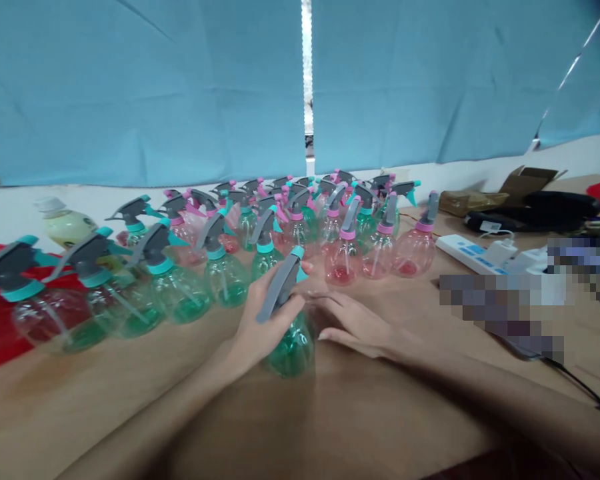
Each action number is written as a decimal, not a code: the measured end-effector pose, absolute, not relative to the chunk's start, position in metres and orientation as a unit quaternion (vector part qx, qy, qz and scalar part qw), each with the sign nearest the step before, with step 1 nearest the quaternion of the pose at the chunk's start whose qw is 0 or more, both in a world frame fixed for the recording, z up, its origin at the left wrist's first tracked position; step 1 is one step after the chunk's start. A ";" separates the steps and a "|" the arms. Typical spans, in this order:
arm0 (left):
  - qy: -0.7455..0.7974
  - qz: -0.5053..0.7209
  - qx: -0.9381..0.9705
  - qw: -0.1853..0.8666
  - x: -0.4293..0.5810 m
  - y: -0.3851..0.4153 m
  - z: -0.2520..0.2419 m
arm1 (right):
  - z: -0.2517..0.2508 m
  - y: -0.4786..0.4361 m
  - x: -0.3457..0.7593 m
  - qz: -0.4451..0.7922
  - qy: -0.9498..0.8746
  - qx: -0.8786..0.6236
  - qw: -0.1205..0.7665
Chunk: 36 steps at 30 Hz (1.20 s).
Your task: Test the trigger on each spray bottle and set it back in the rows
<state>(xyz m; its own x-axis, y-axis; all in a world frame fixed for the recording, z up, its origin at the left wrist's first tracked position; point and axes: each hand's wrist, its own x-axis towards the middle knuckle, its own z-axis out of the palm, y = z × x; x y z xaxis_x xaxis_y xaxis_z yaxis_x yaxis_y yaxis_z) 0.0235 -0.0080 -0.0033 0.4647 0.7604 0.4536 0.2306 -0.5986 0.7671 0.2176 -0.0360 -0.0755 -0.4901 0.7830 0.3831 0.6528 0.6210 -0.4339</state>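
A green spray bottle [291, 348] with a grey and turquoise trigger head stands upright on the table in front of me. My left hand [261, 315] is wrapped around its neck, just below the head. Close to the bottle's right side is my right hand [356, 321], with its fingers stretched out towards the neck and its thumb apart. Whether those fingertips touch the bottle I cannot tell. A row of green spray bottles [187, 300] runs to the left, and pink spray bottles [343, 257] stand behind my right hand.
More spray bottles crowd the back by the wall. A pale bottle with a white cap [66, 223] and red plastic [0, 327] are at the left. On the right lie a white power strip [463, 253] with chargers, an open cardboard box [527, 183], a black case [560, 207] and cables.
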 end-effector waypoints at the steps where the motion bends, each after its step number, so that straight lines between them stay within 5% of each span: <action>1: 0.316 0.412 0.791 0.322 0.024 -0.007 -0.003 | -0.080 -0.034 0.225 0.110 -0.851 -0.437 0.271; 36: 0.338 0.408 0.764 0.368 0.026 -0.002 -0.003 | -0.103 -0.032 0.242 0.109 -0.828 -0.496 0.237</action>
<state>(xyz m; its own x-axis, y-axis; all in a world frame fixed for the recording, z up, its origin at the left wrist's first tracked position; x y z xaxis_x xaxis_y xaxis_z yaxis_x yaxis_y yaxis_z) 0.0262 -0.0021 -0.0029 0.4380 0.8168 0.3756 0.2157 -0.5011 0.8381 0.2422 -0.0323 -0.1027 -0.3947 0.8738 0.2839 0.7702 0.4832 -0.4163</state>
